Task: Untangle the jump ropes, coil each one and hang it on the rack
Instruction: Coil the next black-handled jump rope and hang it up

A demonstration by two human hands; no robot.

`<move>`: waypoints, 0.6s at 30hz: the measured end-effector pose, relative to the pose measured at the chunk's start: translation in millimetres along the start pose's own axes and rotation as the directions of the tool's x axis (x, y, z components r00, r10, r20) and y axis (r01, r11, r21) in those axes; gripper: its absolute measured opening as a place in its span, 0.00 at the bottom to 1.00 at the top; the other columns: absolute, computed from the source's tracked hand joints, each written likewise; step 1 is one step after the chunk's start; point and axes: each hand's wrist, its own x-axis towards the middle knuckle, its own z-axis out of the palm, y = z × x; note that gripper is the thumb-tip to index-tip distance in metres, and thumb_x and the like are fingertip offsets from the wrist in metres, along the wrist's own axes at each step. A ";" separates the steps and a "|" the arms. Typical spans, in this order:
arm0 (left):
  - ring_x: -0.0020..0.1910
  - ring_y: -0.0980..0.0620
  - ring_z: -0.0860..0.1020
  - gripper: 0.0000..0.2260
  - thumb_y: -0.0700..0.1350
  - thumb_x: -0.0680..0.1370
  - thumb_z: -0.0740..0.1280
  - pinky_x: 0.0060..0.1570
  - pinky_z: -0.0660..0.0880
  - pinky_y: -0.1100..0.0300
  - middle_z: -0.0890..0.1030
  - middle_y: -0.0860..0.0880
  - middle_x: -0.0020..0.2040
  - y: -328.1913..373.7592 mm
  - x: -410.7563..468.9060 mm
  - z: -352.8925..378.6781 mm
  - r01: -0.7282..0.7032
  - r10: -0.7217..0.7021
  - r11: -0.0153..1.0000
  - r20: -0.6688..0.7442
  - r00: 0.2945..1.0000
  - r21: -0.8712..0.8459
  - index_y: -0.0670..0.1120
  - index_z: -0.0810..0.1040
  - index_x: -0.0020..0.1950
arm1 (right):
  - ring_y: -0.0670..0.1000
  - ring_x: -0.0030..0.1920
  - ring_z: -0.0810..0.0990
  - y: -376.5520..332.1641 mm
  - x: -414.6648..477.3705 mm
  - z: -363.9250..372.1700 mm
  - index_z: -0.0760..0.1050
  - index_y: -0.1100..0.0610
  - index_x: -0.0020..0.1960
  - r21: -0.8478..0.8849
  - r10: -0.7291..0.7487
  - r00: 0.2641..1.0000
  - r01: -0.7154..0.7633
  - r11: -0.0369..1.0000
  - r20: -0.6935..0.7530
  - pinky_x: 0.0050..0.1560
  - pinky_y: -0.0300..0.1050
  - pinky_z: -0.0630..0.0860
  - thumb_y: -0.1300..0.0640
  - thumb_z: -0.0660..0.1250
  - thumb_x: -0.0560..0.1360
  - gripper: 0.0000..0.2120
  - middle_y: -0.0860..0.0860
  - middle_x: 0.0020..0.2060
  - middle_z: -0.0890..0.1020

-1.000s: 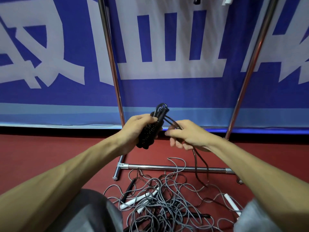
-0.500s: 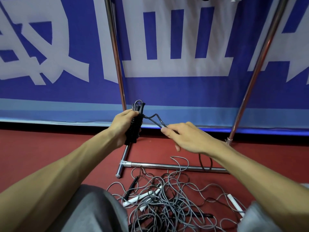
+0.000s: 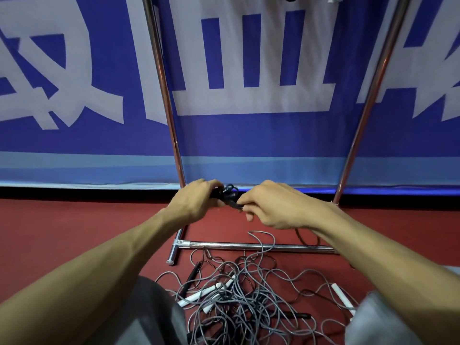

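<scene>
My left hand (image 3: 199, 199) grips a black jump rope bundle (image 3: 227, 191), its handles wrapped with cord, held up in front of the rack. My right hand (image 3: 270, 204) pinches the loose black cord right beside the bundle; the rest of that cord drops under my right wrist to the floor. A tangled pile of grey jump ropes (image 3: 249, 292) with white handles (image 3: 199, 295) and black handles (image 3: 194, 272) lies on the red floor between my knees. The chrome rack (image 3: 249, 246) stands just behind the pile, its uprights rising left and right.
A blue and white banner (image 3: 236, 135) covers the wall behind the rack. The rack's left foot (image 3: 174, 250) sits on the red floor near the pile. My grey-clad knees (image 3: 139, 312) frame the pile at the bottom.
My right hand moved left and closed in on the bundle, so the stretched length of black cord is now short. Both hands sit closer together and a little higher against the wall's base.
</scene>
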 end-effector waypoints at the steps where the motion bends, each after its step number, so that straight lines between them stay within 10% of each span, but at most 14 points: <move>1: 0.55 0.45 0.78 0.18 0.50 0.75 0.72 0.51 0.74 0.52 0.82 0.47 0.54 2.7 -0.8 1.4 -0.049 0.050 0.999 0.070 0.996 -0.016 0.48 0.76 0.63 | 0.43 0.36 0.75 0.2 0.2 -1.2 0.78 0.52 0.47 0.053 0.001 1.000 -0.001 0.999 -0.010 0.43 0.45 0.73 0.54 0.60 0.79 0.09 0.43 0.39 0.83; 8: 0.46 0.53 0.78 0.18 0.52 0.72 0.75 0.48 0.73 0.59 0.81 0.50 0.47 32.5 -14.5 3.5 -0.267 0.306 0.950 0.326 0.894 -0.160 0.46 0.78 0.58 | 0.39 0.33 0.76 18.6 11.0 1.6 0.79 0.48 0.38 0.381 0.129 0.979 -0.061 0.923 -0.157 0.38 0.37 0.71 0.52 0.68 0.76 0.08 0.44 0.30 0.81; 13: 0.44 0.57 0.79 0.17 0.64 0.68 0.74 0.48 0.75 0.62 0.83 0.55 0.45 41.4 -25.5 -3.4 -0.098 0.257 0.860 0.259 0.931 -0.501 0.57 0.83 0.51 | 0.37 0.34 0.77 30.9 16.4 5.8 0.79 0.47 0.38 0.497 0.311 0.918 -0.155 0.854 -0.248 0.39 0.35 0.70 0.54 0.67 0.77 0.09 0.44 0.30 0.82; 18: 0.27 0.54 0.65 0.11 0.56 0.71 0.75 0.27 0.61 0.64 0.73 0.52 0.31 51.8 -29.1 -7.6 0.058 0.135 0.775 0.254 0.958 -0.629 0.52 0.85 0.48 | 0.39 0.37 0.77 32.2 19.5 8.8 0.78 0.47 0.36 0.569 0.384 0.879 -0.167 0.805 -0.284 0.39 0.35 0.69 0.54 0.67 0.77 0.11 0.44 0.30 0.81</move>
